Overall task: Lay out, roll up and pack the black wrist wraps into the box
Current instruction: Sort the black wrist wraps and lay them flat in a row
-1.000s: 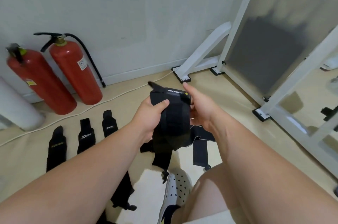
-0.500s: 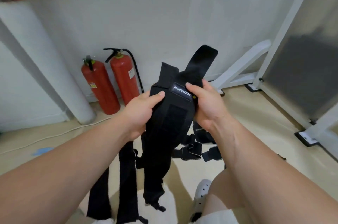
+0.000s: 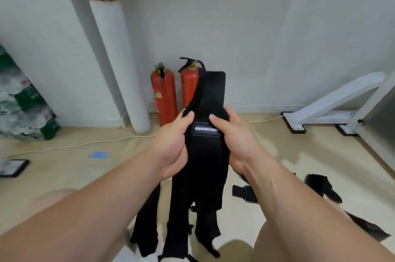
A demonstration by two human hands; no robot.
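Two hands of mine hold up one bundle of long black fabric wrist wraps [image 3: 205, 165] in front of me, above the pale beige floor [image 3: 64, 176]; my left hand [image 3: 173, 144] grips the bundle's left edge, thumb laid on the front and fingers curled behind; my right hand [image 3: 237, 139] grips the right edge the same way. A dark rubber label with white letters [image 3: 207, 129] sits on the front of the bundle, just below my two thumbs; one broad strap end [image 3: 213, 88] stands up above my hands; the loose tails hang down between my forearms, and whether their ends touch the floor I cannot tell.

Behind the raised strap end stand two red metal fire extinguishers [image 3: 163, 94] against the white wall [image 3: 256, 37], the right one partly hidden by the strap; a round white pipe [image 3: 119, 69] rises just to their left. More black wrap pieces lie on the floor to my right: one flat piece [image 3: 243, 193] just beside my right forearm; a second piece [image 3: 322, 186] farther right; a third piece [image 3: 367, 227] near the lower right edge. A white metal frame [image 3: 333, 99] rests on the floor at the right; a thin white cable [image 3: 85, 144] runs along the floor; a small blue scrap [image 3: 98, 155] lies near it; green and white wrapped packs [image 3: 23, 112] are stacked at the far left.
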